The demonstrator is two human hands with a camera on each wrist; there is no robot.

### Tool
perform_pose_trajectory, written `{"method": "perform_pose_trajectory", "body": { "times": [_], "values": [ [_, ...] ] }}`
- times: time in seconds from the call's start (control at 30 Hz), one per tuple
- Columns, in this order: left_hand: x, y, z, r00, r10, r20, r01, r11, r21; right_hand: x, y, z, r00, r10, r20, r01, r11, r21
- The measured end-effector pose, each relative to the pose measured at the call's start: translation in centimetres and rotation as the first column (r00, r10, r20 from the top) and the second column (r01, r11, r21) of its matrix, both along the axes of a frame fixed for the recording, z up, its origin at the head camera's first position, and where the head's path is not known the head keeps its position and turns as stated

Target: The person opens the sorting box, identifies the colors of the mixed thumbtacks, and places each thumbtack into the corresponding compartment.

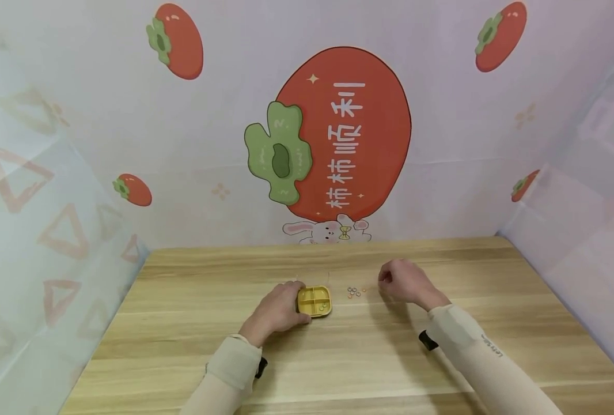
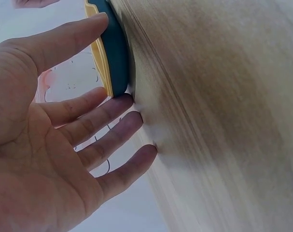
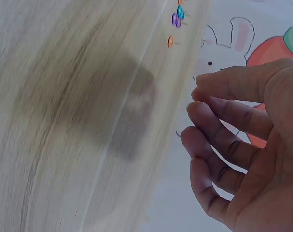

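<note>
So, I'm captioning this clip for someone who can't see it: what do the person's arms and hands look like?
The left hand and right hand are ungloved. Pale cream sleeves cover the forearms, with wide beige bands at the wrists and a small black piece below each. Dark lettering, too small to read, marks the right sleeve.

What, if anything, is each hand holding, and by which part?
The left hand holds the yellow four-compartment box by its left end, thumb and fingers on opposite sides. Whether the right hand pinches anything cannot be told.
</note>
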State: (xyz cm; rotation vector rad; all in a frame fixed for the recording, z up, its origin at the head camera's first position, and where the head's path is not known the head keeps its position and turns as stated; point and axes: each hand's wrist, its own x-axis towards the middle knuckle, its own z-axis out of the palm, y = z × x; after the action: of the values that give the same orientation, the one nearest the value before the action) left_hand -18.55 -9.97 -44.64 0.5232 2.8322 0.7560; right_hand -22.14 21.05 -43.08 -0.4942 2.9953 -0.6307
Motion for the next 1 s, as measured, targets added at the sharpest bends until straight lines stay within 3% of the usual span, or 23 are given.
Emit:
{"method": "perform_pose_trajectory", "body": {
  "times": [0.67,1.0],
  "values": [
    [-0.1,0.1,0.0,1.000,-0.001,0.005,0.001,1.000,-0.007,-0.3,-2.2,-1.7,0.994,0.075,-0.077,-0.072,0.997,0.041],
    [0.1,0.2,0.0,1.000,0.006,0.009,-0.006,1.000,0.002,-0.8,-2.9,-1.9,0.998,0.060,-0.019,-0.060,0.998,0.034]
  ]
}}
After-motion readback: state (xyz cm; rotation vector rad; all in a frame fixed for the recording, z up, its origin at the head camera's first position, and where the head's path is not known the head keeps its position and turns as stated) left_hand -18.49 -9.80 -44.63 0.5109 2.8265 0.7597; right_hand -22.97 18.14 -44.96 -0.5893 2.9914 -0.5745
